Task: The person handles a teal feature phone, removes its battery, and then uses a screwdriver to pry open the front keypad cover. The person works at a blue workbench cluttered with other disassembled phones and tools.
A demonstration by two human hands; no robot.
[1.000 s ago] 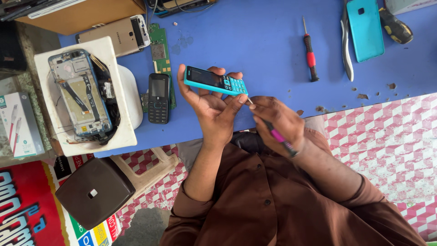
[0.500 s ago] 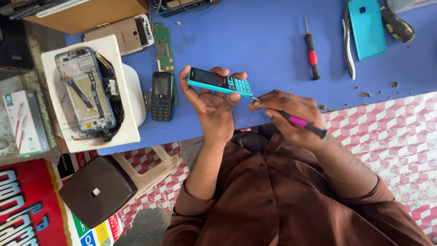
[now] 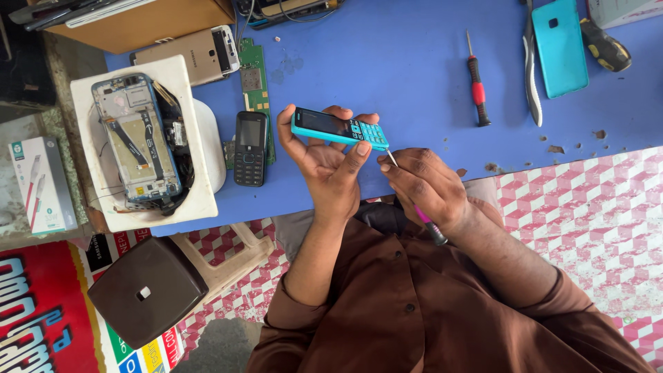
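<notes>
Left hand around teal phone, screwdriver at its end.

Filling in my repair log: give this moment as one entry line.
left hand: holds turquoise keypad phone | right hand: pink-handled screwdriver, tip at phone's end | surface: blue table

Blue surface as seen from above. Near its left edge lay a white tray bearing an opened smartphone, with a black keypad phone and a green circuit board beside it. Toward the right edge lay a red-handled screwdriver, tweezers and a turquoise phone cover.
</notes>
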